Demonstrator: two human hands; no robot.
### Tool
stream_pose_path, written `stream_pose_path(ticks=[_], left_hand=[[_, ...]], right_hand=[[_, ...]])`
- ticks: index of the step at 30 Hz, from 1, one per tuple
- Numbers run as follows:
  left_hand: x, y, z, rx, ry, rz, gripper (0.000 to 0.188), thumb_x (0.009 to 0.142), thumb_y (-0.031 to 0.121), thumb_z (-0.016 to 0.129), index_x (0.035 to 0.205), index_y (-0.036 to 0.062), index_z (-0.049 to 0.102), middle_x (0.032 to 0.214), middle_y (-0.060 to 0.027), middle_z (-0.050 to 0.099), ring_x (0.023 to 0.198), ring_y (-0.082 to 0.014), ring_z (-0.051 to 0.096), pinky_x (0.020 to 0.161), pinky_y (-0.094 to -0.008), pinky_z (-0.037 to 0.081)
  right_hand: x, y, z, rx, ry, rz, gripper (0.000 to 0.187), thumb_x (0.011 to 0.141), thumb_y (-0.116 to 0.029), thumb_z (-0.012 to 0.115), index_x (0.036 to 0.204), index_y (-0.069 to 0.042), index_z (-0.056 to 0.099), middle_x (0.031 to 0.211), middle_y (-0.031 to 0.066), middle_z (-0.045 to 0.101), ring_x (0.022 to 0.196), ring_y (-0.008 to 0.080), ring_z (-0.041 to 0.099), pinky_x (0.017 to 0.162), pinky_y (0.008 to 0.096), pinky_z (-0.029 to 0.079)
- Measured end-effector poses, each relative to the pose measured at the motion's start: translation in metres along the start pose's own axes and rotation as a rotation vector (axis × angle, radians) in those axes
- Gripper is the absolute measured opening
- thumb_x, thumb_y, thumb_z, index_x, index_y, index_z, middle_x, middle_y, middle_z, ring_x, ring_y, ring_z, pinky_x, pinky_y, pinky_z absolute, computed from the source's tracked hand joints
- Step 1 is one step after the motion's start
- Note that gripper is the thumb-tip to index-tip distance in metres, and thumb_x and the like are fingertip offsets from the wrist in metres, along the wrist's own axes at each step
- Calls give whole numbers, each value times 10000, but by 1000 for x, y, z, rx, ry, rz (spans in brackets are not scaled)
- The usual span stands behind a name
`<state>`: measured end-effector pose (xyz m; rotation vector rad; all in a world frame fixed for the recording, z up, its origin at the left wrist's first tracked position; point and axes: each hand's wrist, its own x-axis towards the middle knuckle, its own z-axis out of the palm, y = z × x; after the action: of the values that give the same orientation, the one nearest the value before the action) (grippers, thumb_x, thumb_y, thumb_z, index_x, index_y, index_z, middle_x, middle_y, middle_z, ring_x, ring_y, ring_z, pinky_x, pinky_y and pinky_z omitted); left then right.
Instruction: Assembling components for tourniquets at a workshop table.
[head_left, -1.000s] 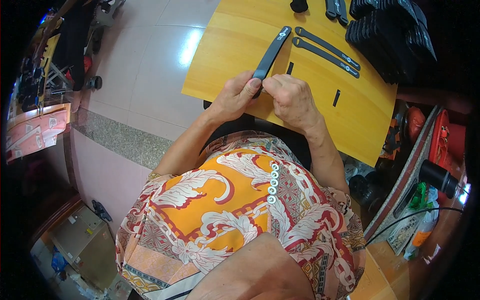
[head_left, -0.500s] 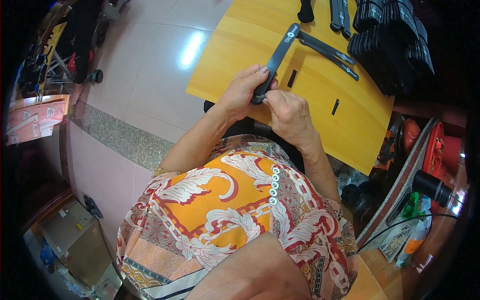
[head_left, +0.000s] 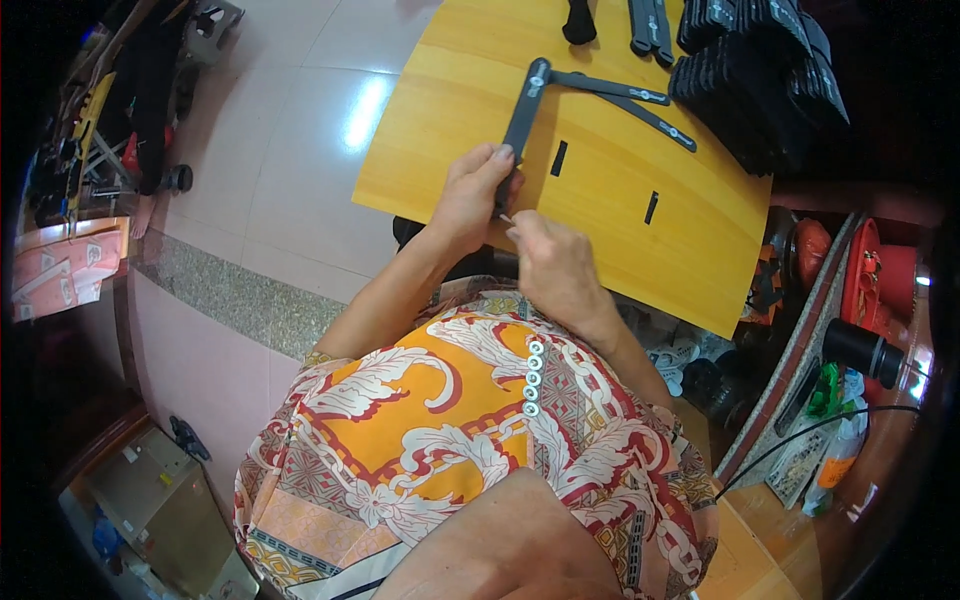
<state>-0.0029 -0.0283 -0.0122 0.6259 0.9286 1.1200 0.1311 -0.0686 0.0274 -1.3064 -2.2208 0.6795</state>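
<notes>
A long black flat strap (head_left: 522,115) with rounded ends and pale printing stands up at a slant from my left hand (head_left: 472,195), whose fingers and thumb are closed round its lower part. At the strap's bottom end my right hand (head_left: 555,258) is closed in a pinch. A tiny pale bit shows at its fingertips, too small to name. Near the strap's top, a second black strap (head_left: 625,92) and a third one (head_left: 655,125) fan out over the yellow table (head_left: 480,75). Whether they join the held strap I cannot tell.
Two short black strips (head_left: 559,158) lie on the table. Bundled black straps (head_left: 745,95) are piled at the far right, near loose straps (head_left: 652,30) and a black-handled thing (head_left: 579,22). Right of the table, a shelf holds a black cylinder (head_left: 862,353) and a cable.
The held strap has tilted more upright, and the right hand has drawn slightly down from its lower end. The whole view has shifted a little, moving the table leftward.
</notes>
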Motion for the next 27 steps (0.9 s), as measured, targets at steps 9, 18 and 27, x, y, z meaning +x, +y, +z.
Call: stream_pose_path(ticks=[9,18,27], left_hand=[[-8,11,-5,-237,-92,-42,220,909,269,440,909,54,489,687,-22,474,538,-97,423,474,-217,346],[-4,19,2,-369,15,-97,183,898,208,449,834,58,532,714,-29,536,601,-105,490,547,-238,415],[-10,16,3,-228,42,-50,157,895,172,451,796,76,527,727,-8,510,642,-95,472,563,-248,391]], right_hand=[[33,49,-39,-138,382,57,87,752,-37,581,837,-16,578,777,162,569,714,342,569,625,397,457],[41,6,-15,116,203,-376,214,664,-15,643,871,-41,598,852,104,555,711,273,582,603,349,476],[51,-3,-24,29,-88,-419,121,694,-100,639,763,-38,562,848,92,539,724,276,579,617,363,472]])
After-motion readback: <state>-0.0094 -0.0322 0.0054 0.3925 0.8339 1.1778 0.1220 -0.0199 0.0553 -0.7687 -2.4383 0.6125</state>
